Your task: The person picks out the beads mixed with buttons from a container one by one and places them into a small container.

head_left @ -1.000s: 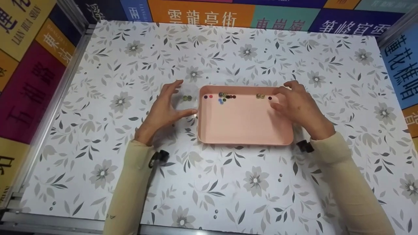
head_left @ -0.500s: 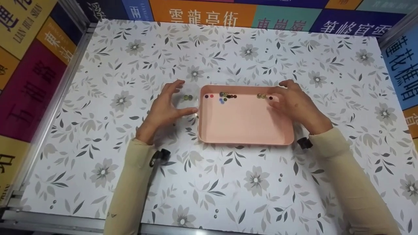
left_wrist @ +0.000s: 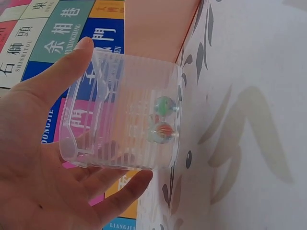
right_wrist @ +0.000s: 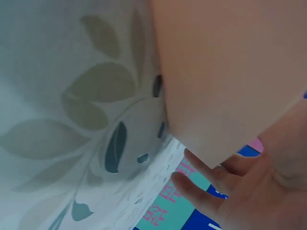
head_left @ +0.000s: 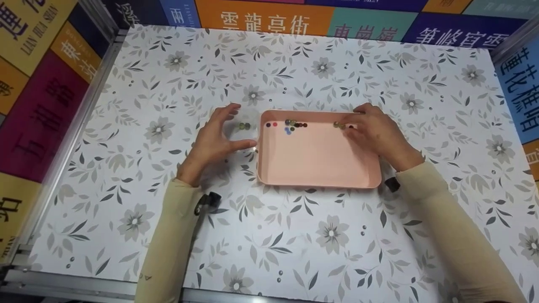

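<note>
My left hand (head_left: 212, 136) holds a clear plastic box (left_wrist: 124, 110), thumb at its rim and fingers along the opposite side. Two marbles (left_wrist: 163, 132), one with green and one with orange swirls, lie at the bottom of the box. The box stands beside the left end of a pink tray (head_left: 320, 164). My right hand (head_left: 377, 130) reaches over the tray's far right corner, thumb and forefinger apart. Its fingertips are right at a dark marble (head_left: 351, 127) and a pair of yellow-green marbles (head_left: 338, 125). In the right wrist view the tray wall hides these fingertips.
More marbles lie along the tray's far wall: a red one (head_left: 275, 124), a dark blue one (head_left: 268, 125), pale blue ones (head_left: 288, 131) and several brown ones (head_left: 301, 125). A floral-patterned cloth (head_left: 328, 261) covers the table. Panels with large characters (head_left: 265, 21) stand around it.
My right hand has moved slightly left inside the tray, its fingertips closing in on the marbles at the far right. The left hand and the clear box have stayed in place.
</note>
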### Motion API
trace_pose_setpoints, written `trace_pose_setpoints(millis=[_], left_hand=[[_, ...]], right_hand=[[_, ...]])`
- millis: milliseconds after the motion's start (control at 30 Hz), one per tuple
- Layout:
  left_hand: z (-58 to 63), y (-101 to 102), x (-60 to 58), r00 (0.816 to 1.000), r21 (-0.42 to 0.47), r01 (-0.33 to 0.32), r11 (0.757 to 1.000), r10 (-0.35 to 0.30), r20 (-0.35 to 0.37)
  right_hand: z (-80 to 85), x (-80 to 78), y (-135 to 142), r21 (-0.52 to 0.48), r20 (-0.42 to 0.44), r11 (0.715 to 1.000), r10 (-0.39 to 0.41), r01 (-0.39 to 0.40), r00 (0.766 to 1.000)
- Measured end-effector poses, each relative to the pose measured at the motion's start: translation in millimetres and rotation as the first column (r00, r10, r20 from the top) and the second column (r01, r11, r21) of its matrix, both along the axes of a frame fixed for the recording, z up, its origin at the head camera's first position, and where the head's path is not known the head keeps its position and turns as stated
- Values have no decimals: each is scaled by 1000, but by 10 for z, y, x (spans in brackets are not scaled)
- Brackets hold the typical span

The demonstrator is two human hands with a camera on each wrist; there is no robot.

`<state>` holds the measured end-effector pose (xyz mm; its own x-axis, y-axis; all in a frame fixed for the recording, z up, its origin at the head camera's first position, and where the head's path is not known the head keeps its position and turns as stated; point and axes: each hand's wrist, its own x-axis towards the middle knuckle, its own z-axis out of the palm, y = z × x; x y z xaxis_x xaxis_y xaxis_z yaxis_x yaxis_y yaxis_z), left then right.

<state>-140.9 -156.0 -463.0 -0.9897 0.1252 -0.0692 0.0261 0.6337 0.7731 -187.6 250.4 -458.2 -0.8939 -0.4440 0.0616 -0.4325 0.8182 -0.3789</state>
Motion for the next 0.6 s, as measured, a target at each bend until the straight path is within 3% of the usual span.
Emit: trace_pose_setpoints(millis=[267,600], left_hand=[[-7,-3,-7,1000,-4,2,1000,-2,4],[-15,-11,-23,1000,-19,5,1000,-5,7]], right_hand=[[-68,-41,-6,7,-121,1000,30,-29,992],[-63,-34,24,8,-18,1000,-28,28,999]])
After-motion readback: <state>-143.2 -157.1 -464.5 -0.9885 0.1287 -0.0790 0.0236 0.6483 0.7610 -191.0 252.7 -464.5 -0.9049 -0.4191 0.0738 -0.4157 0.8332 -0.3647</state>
